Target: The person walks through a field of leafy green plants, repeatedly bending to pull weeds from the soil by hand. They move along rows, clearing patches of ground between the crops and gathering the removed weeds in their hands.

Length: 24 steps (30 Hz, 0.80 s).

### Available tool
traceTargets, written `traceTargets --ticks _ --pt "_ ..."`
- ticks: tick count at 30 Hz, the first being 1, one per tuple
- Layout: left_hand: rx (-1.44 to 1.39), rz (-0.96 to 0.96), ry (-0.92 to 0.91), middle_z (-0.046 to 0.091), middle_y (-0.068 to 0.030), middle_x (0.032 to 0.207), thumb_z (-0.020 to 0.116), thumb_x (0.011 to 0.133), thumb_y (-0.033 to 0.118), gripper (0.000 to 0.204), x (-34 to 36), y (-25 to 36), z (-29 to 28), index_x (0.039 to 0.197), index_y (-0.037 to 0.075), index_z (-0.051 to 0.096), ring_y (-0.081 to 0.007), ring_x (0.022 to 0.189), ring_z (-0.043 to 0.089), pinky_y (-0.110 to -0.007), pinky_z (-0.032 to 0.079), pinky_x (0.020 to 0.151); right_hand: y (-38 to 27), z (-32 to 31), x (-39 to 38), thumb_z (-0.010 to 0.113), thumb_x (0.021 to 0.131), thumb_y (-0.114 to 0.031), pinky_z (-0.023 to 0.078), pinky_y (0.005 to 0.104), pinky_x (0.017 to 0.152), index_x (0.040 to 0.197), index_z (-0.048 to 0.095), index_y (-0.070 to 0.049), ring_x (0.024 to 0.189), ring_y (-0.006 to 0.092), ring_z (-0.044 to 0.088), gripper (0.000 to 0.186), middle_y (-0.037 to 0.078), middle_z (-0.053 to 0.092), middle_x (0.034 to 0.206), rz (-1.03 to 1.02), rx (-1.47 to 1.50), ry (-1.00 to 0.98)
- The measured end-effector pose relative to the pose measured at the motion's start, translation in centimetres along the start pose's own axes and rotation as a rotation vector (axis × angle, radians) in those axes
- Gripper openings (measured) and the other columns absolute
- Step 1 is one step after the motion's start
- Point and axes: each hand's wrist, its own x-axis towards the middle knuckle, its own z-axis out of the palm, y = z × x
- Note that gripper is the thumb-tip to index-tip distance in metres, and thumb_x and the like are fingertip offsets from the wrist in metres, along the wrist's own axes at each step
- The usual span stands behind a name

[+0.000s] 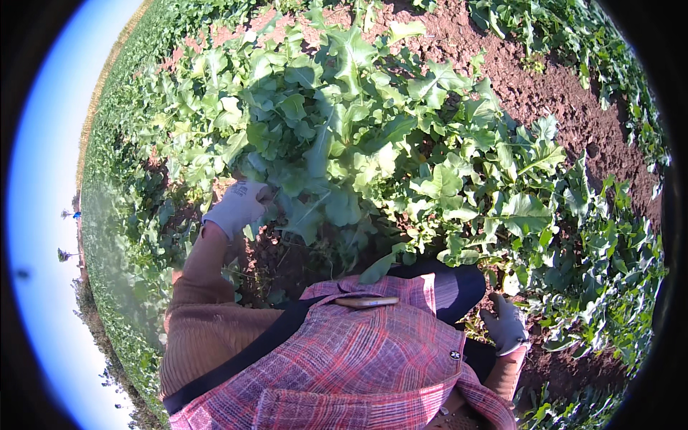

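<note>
My left hand, in a pale glove with dark printing, reaches into a clump of broad green leaves at centre left. Its fingers are curled among the leaves, and what they hold is hidden. My right hand, in a grey glove, is low at the right beside soil and plants, with its fingers apart and nothing visible in them. A red checked garment covers my lap, with a slim light-brown object lying at its upper part.
Leafy plants spread around me in rows. Bare reddish soil shows at the upper right. My dark-clothed leg is bent below the plants. Dense field greenery runs to the horizon at the left, where distant trees stand against the sky.
</note>
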Motion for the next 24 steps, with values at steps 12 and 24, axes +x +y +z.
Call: traceTargets --ticks 12,24 --pt "-0.022 0.227 0.308 0.071 -0.0149 0.113 0.067 0.082 0.017 0.037 13.9 12.8 0.2 0.118 0.01 0.066 -0.0356 0.104 0.067 -0.043 0.054 0.09 0.0 -0.3 -0.9 0.074 0.087 -0.029 0.051 0.0489 0.094 0.128 0.06 -0.007 0.113 0.0424 0.061 0.048 0.021 0.065 0.12 0.032 0.091 -0.01" --pt "0.325 0.101 0.33 0.073 -0.0112 0.093 0.067 0.087 0.034 0.024 12.5 12.2 -3.7 0.096 0.012 0.07 -0.0328 0.092 0.07 -0.046 0.054 0.079 0.4 0.2 0.1 0.077 0.085 -0.022 0.055 0.0431 0.09 0.131 0.063 -0.006 0.106 0.0339 0.07 0.051 0.02 0.07 0.119 -0.009 0.083 0.015"
